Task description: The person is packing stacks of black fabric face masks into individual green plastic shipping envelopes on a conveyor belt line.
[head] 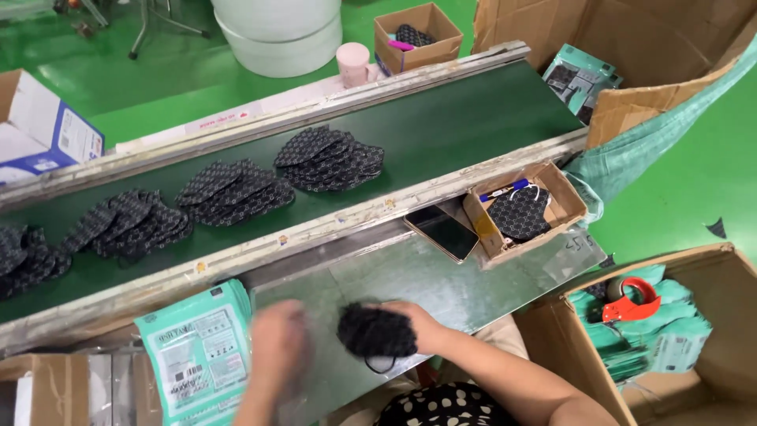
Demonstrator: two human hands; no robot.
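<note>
Head view of a packing station. The right hand (414, 323) grips a small stack of dark patterned fabric masks (377, 331), fingers curled over its far edge; an ear loop hangs below the stack. The stack sits low over the glossy, film-covered surface (473, 284), close to the person's body. The left hand (277, 347) is motion-blurred just left of the stack, palm down, fingers loosely spread, holding nothing; whether it touches the stack cannot be told. Just left of it lies a pile of flat teal printed pouches (197, 355).

Beyond the surface runs a dark green conveyor belt (457, 118) between scuffed pale rails, carrying overlapping fans of the same curved, soft-looking masks (327, 158). A black phone (443, 231) with a glossy screen lies at the rail's edge, beside a small open cardboard box (564, 205) holding one mask and a blue pen. At right, a large corrugated carton (710, 276) contains teal pouches and a red tape dispenser (631, 300).
</note>
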